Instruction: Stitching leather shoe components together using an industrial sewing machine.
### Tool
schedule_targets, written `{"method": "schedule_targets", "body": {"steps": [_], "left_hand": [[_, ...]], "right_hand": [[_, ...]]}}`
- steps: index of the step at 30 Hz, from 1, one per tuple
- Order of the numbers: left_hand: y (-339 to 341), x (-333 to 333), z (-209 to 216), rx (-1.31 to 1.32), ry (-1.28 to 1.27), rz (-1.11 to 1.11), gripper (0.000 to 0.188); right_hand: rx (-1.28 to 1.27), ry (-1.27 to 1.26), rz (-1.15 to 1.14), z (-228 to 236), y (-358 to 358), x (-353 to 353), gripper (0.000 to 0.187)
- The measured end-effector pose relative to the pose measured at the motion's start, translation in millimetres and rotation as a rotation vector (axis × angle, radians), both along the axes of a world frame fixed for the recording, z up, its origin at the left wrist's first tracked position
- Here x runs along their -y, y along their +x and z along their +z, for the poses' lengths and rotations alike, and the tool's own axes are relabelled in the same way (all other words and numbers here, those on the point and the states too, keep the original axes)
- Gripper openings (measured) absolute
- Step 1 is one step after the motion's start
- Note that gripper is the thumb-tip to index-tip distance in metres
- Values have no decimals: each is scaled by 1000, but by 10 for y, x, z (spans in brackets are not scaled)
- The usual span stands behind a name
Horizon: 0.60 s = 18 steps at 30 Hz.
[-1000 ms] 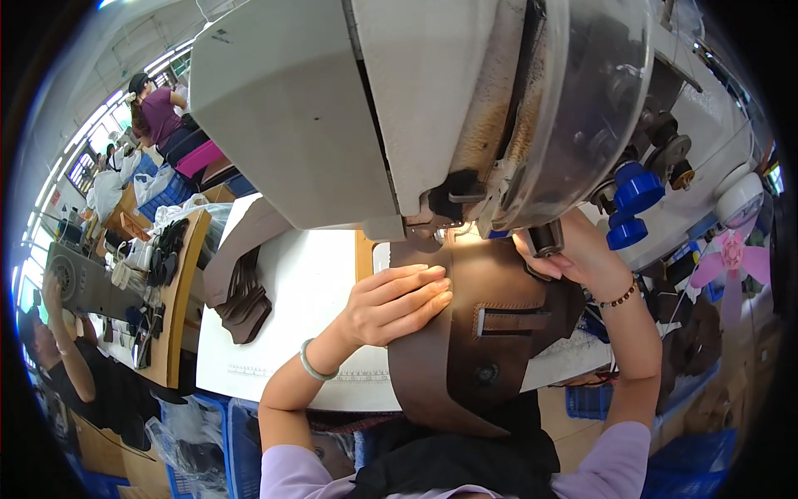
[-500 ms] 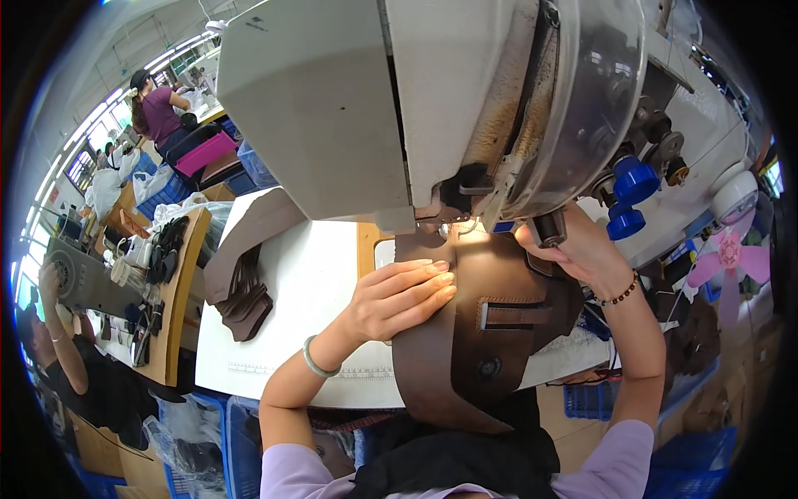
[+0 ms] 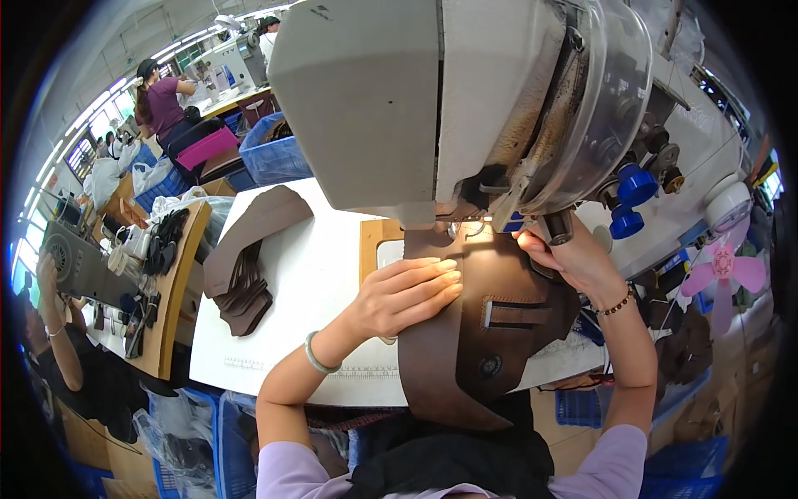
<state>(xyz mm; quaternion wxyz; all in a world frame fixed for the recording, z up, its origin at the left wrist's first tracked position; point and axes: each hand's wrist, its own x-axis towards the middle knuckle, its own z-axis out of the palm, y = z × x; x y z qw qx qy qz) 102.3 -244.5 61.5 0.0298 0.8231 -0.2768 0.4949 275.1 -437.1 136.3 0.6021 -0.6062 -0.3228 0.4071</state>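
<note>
A brown leather piece (image 3: pixel 432 358) with a stitched slot and a round dark stud lies under the sewing machine's head (image 3: pixel 374 108). Its near end curves down over the table's front edge. My left hand (image 3: pixel 403 299) rests flat on the left part of the leather, fingers stretched out side by side. At the leather's right far edge, my right hand (image 3: pixel 582 262) has its thumb and fingers closed on the piece, partly hidden by a metal part of the machine. A lamp lights the leather near the needle area (image 3: pixel 478 233), where the stitching point itself is hard to make out.
Left on the white table (image 3: pixel 324 291) lies a fanned stack of brown leather strips (image 3: pixel 241 291). Blue knobs (image 3: pixel 636 185) and a pink fan (image 3: pixel 723 266) are at the right. A wooden-edged bench (image 3: pixel 176 308) and blue crates (image 3: pixel 274 154) stand leftward, with other people working beyond.
The view has shifted slightly, so the machine head sits farther right and the leather strips show more fully. Both hands keep nearly the same places on the leather.
</note>
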Motion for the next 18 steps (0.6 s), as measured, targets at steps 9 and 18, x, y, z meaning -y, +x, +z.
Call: {"method": "schedule_targets", "body": {"steps": [9, 18], "left_hand": [[-7, 2, 3, -22, -5, -10, 23], [-4, -8, 7, -30, 4, -16, 24]], "right_hand": [[126, -54, -69, 5, -84, -23, 12], [242, -129, -70, -53, -73, -62, 14]]}}
